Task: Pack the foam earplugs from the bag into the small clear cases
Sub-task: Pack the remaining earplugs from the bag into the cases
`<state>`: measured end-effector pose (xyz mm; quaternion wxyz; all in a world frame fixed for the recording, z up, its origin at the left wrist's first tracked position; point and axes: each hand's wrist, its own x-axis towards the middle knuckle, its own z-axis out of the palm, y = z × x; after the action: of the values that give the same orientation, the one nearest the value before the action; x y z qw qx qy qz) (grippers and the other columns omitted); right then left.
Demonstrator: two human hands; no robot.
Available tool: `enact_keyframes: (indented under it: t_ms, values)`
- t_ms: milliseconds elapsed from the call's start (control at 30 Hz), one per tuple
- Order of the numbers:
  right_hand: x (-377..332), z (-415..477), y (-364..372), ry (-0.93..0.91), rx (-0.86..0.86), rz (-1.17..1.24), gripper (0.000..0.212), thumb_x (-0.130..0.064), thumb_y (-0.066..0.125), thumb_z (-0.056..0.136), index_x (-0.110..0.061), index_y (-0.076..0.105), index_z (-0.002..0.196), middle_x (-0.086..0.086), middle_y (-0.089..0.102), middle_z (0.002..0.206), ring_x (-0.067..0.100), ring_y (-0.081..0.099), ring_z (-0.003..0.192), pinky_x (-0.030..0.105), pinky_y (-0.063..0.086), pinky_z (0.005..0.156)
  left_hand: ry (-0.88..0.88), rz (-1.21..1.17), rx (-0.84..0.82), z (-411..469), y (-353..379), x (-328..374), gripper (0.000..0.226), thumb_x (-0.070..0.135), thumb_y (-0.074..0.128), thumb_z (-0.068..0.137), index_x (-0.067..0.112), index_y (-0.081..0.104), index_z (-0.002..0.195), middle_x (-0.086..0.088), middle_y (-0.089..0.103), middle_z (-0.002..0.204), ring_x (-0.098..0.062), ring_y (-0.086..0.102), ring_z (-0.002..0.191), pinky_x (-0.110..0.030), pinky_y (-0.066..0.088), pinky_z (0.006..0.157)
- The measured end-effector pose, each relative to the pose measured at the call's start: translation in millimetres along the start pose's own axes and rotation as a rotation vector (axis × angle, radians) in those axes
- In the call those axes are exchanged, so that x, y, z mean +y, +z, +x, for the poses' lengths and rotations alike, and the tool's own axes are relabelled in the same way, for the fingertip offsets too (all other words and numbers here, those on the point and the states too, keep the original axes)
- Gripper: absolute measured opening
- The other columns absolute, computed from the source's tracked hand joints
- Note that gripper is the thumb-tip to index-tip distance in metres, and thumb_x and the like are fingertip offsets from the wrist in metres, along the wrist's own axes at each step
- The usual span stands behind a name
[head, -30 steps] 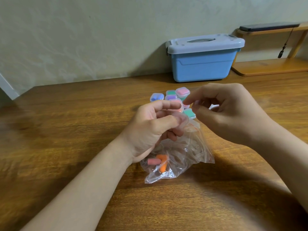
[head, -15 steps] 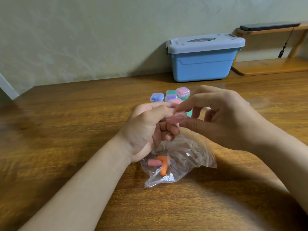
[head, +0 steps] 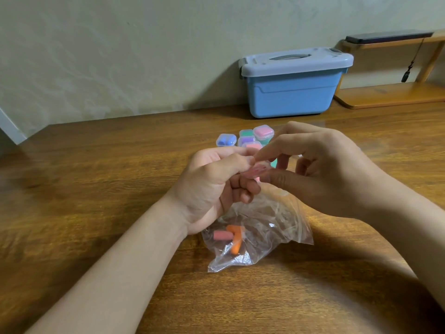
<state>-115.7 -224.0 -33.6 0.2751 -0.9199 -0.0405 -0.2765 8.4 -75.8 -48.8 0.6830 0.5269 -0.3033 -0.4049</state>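
While the left hand (head: 212, 186) grips a small clear case (head: 256, 170) with pink inside, the right hand (head: 330, 174) pinches the same case between thumb and forefinger; the bag (head: 277, 227) lies on the table (head: 96, 189) below, holding a pink earplug (head: 222, 235) and orange earplugs (head: 235, 239).

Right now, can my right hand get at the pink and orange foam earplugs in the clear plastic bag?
Probably not yet. The right hand and left hand both pinch a small pinkish clear piece above the clear plastic bag, and the foam earplugs lie in its bottom corner behind plastic, beside the left wrist.
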Motion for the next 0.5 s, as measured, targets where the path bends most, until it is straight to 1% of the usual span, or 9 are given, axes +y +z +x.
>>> enact_keyframes:
  t_ms: [100,200,300,367,500]
  values:
    - [0.5,-0.2,0.0,-0.005,0.002,-0.007,0.017,-0.032,0.076,0.082,-0.035,0.073,0.098,-0.014,0.06,0.094,0.009,0.062,0.081,0.011,0.044,0.058,0.0,-0.014,-0.004,-0.5,-0.2,0.4,0.038,0.01,0.062,0.09,-0.006,0.061,0.124,-0.01,0.066,0.077,-0.009,0.06,0.057,-0.019,0.046,0.047]
    - [1.0,-0.4,0.1,-0.009,0.006,-0.007,0.018,-0.029,0.077,0.082,-0.034,0.073,0.099,-0.014,0.059,0.094,0.009,0.062,0.081,0.013,0.045,0.057,-0.002,-0.021,-0.004,-1.2,-0.5,0.6,0.033,0.006,0.057,0.095,-0.007,0.06,0.125,-0.011,0.065,0.078,-0.009,0.06,0.057,-0.019,0.046,0.047]
    - [1.6,-0.4,0.1,-0.005,0.004,-0.009,0.019,-0.027,0.077,0.083,-0.035,0.073,0.099,-0.013,0.06,0.095,0.01,0.062,0.082,0.014,0.046,0.057,0.0,-0.027,-0.014,-1.1,-1.3,0.5,0.037,0.009,0.06,0.091,-0.007,0.061,0.124,-0.011,0.066,0.078,-0.009,0.06,0.057,-0.019,0.046,0.047]
    - [1.7,-0.6,0.4,-0.007,0.002,-0.013,0.019,-0.026,0.076,0.083,-0.033,0.074,0.1,-0.012,0.06,0.095,0.009,0.062,0.082,0.013,0.045,0.057,-0.004,-0.021,-0.018,-1.1,-1.7,1.0,0.04,0.011,0.061,0.087,-0.007,0.062,0.122,-0.011,0.066,0.078,-0.01,0.06,0.057,-0.02,0.046,0.046]
    - [1.5,-0.5,1.0,-0.001,0.011,-0.021,0.017,-0.026,0.076,0.083,-0.032,0.074,0.099,-0.012,0.06,0.094,0.009,0.062,0.081,0.012,0.045,0.057,-0.01,-0.009,-0.022,-1.5,-2.0,1.1,0.036,0.008,0.061,0.09,-0.008,0.061,0.123,-0.01,0.066,0.078,-0.01,0.061,0.057,-0.019,0.046,0.047]
